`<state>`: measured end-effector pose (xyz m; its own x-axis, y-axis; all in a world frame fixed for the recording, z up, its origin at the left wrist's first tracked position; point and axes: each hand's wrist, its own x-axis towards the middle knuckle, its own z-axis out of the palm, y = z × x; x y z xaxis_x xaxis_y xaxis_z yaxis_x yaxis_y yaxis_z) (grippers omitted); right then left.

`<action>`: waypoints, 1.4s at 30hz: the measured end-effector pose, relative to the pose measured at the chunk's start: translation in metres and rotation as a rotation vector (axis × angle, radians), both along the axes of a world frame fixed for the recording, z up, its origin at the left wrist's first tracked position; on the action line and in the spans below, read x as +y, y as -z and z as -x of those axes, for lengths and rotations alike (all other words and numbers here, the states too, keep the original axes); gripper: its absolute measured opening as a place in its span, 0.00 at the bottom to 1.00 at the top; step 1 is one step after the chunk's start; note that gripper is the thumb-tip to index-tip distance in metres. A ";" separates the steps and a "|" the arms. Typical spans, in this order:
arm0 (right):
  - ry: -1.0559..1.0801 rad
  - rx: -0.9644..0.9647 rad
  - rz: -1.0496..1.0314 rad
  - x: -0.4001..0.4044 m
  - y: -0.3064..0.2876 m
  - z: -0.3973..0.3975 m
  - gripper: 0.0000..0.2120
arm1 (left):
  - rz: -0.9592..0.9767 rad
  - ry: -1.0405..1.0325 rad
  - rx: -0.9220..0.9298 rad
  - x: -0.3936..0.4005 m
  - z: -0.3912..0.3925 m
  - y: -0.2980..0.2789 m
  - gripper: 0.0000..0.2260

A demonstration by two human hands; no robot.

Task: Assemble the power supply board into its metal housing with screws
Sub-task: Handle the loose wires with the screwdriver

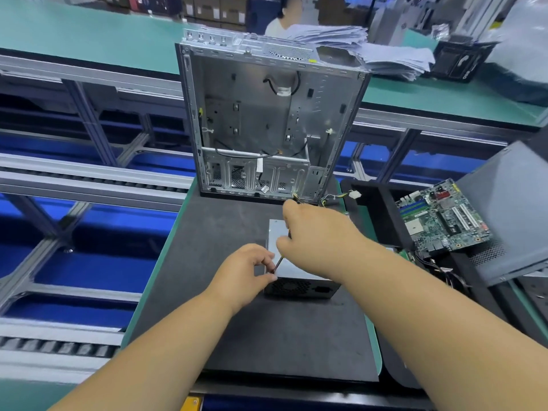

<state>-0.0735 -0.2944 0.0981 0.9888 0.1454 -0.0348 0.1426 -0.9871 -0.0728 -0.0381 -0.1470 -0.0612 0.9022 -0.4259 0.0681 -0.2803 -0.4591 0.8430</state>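
At lower centre of the frame, the tip of a thin cable is pinched by the left hand at the near left corner of the power supply unit, which rests on the dark mat of the desk. Further along, the same cable is gripped by the right hand. The open metal housing stands upright behind, and a motherboard lies at right.

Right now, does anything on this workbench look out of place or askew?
The motherboard at right lies tilted, propped on the black tray's edge rather than flat. A white connector on loose wires trails outside the open computer case. Nothing looks damaged or spilled.
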 end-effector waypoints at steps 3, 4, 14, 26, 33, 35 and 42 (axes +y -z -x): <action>-0.042 0.091 -0.022 -0.003 -0.008 -0.002 0.08 | -0.007 0.013 0.013 0.001 -0.002 0.001 0.11; -0.029 0.095 0.026 -0.003 -0.009 -0.003 0.10 | -0.007 0.016 0.011 0.002 -0.002 0.001 0.12; 0.077 -0.018 0.218 0.008 0.001 -0.004 0.13 | -0.005 0.016 0.017 0.003 -0.001 0.003 0.11; 0.024 -0.034 0.246 0.015 -0.001 -0.010 0.21 | -0.040 0.014 0.013 0.002 0.001 0.000 0.12; 0.073 -0.056 0.067 0.019 0.003 -0.007 0.10 | -0.033 -0.003 0.003 0.000 0.001 0.000 0.11; -0.013 0.011 -0.038 0.016 -0.001 -0.006 0.06 | -0.041 0.011 0.001 0.000 0.000 0.000 0.11; 0.054 -0.034 0.198 0.010 0.001 -0.011 0.20 | -0.038 0.017 0.006 0.001 -0.001 0.003 0.12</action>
<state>-0.0625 -0.2840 0.0971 0.9961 0.0853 -0.0243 0.0877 -0.9880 0.1272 -0.0375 -0.1456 -0.0643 0.8951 -0.4435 0.0465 -0.2836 -0.4857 0.8269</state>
